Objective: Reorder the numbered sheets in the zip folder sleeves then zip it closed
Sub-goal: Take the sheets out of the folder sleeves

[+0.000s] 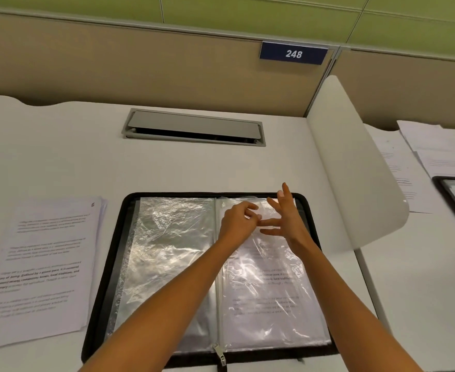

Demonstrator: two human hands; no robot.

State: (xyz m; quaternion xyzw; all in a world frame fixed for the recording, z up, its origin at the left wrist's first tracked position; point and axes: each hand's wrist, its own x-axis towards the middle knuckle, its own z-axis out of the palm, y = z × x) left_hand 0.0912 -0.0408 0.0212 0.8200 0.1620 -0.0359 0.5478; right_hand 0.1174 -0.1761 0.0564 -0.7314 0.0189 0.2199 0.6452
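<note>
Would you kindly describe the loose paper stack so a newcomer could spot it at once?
Find the open black zip folder at centre. The paper stack lies left of it. Unlike the sleeved sheet, it lies bare, top corner marked 6.

Only the person's arms and hands show. The left forearm [167, 304] enters at about 7 o'clock and the right forearm [360, 304] at about 5 o'clock. Both are bare along their whole visible length, from the lower edge of the view to the fingertips. Each is slender and smooth in outline, narrowing evenly to a thin wrist. The left hand [235, 221] looks small and compact, its knuckles showing as low ridges (the fingertips are blurred, so its nails cannot be made out). The right hand [292, 224] has long, thin fingers [286, 194] with slightly knobbed joints. The nail at its 12 o'clock tip looks short and pale.
</note>
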